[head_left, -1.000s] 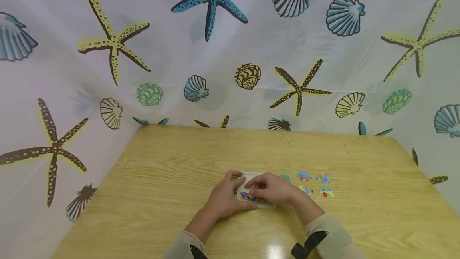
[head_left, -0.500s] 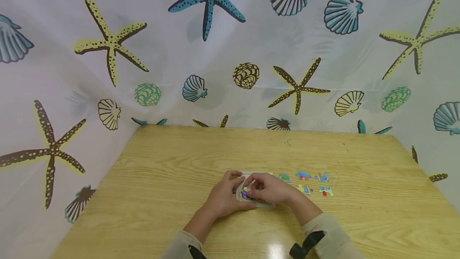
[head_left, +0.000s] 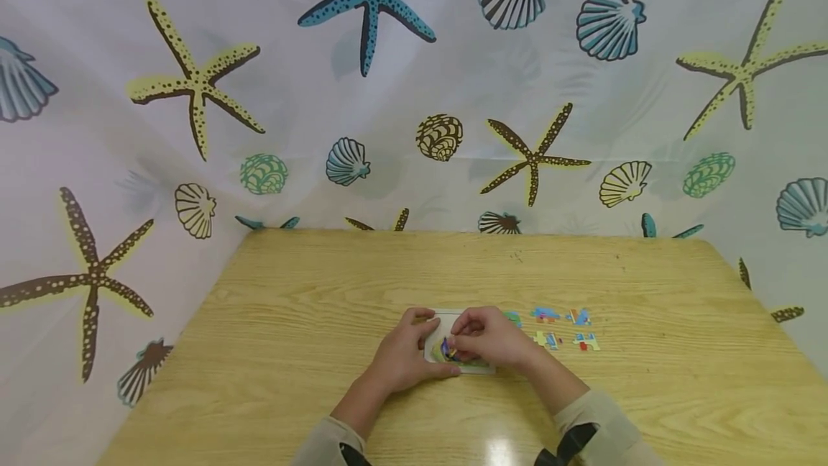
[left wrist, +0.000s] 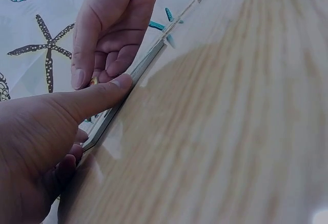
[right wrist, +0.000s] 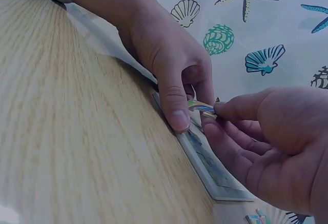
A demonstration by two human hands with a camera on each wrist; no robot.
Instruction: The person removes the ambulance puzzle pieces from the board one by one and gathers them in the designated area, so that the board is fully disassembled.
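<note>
A small white-bordered puzzle board (head_left: 446,318) lies on the table, partly covered by both hands. My left hand (head_left: 402,352) grips its left side, with the thumb along the near edge. Above the board's lower part, my right hand (head_left: 494,340) pinches a colourful puzzle piece (right wrist: 202,107) between thumb and fingers. In the right wrist view this piece is tilted up off the board, close to the left thumb. In the left wrist view, the right hand (left wrist: 110,34) hides most of the piece.
Several loose puzzle pieces lie right of the board, among them a blue one (head_left: 545,315) and a yellow-and-red one (head_left: 586,341). The wooden table (head_left: 310,286) meets a curtain (head_left: 388,113) printed with starfish and shells at its back and sides.
The piece in my right hand has turned and tilted up from a flatter pose at the board's lower left. The right hand has shifted slightly right, while the left keeps its grip.
</note>
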